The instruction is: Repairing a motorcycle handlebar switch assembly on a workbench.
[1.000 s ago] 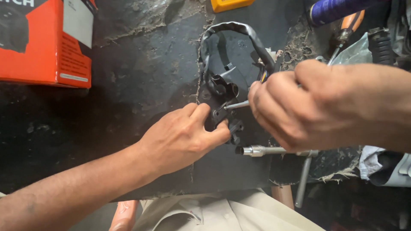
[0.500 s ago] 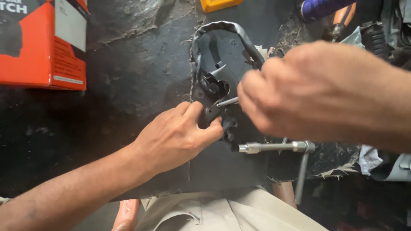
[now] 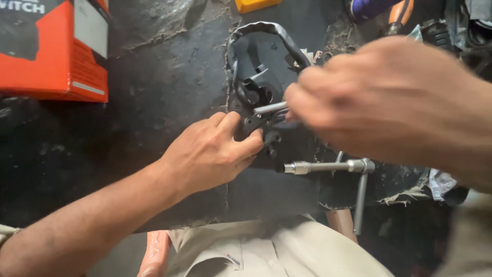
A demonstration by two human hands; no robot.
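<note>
A black metal part (image 3: 261, 61) with a curved rim lies on the dark worn bench (image 3: 154, 92). My left hand (image 3: 210, 151) presses on its lower end, thumb and fingers pinching a small black bracket (image 3: 259, 125). My right hand (image 3: 389, 100), blurred and close to the camera, grips a thin silver tool shaft (image 3: 269, 107) whose tip reaches into the middle of the part. What the tip touches is hidden among the black pieces.
A silver T-shaped socket wrench (image 3: 328, 166) lies just below the part. An orange cardboard box (image 3: 51, 48) stands at the top left. A yellow object (image 3: 256, 5) and purple and orange tool handles (image 3: 379, 9) sit along the top edge. Rags and cables crowd the right side.
My right hand has risen and come closer to the camera, still holding the silver shaft in the part. The left hand has stayed on the bracket.
</note>
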